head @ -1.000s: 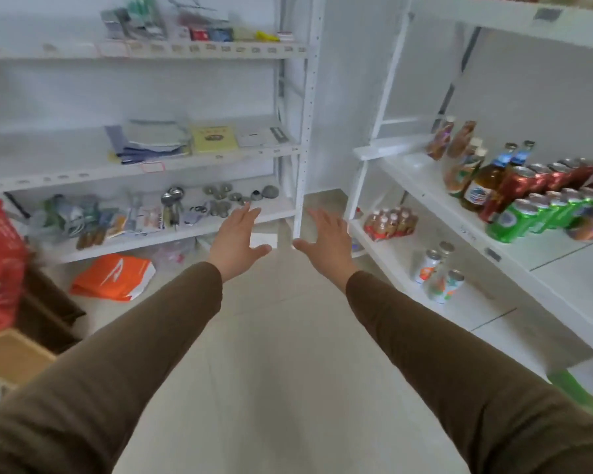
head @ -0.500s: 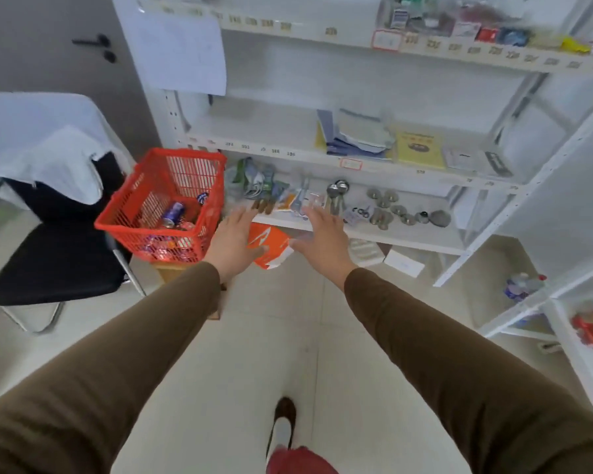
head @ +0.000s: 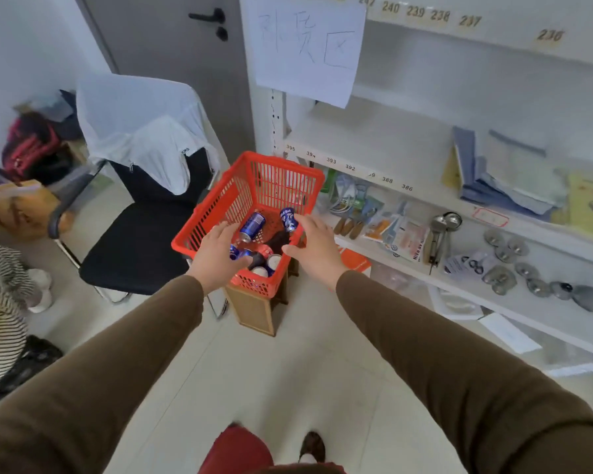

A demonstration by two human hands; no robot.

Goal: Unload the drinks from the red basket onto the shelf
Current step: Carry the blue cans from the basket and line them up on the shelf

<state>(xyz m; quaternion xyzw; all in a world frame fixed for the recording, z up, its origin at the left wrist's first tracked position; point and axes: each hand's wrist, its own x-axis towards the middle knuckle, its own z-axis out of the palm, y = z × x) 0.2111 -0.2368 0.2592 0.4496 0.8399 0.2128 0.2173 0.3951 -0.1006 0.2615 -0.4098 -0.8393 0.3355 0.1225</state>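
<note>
A red plastic basket stands on a small wooden stool in the middle of the view. Inside lie several drinks: blue cans, a dark bottle and cans standing on end near the front. My left hand hovers over the basket's front left corner, fingers relaxed, holding nothing. My right hand reaches over the basket's right rim, fingers spread, empty, just beside a blue can leaning on the far right wall. The drinks shelf is out of view.
A white shelf unit with booklets, packets and metal parts runs along the right. A black chair draped with a white shirt stands left of the basket. A grey door is behind. Bags sit at the far left.
The view has swung left from the drinks shelf to the basket and come closer. Both hands now reach over the basket, still empty.
</note>
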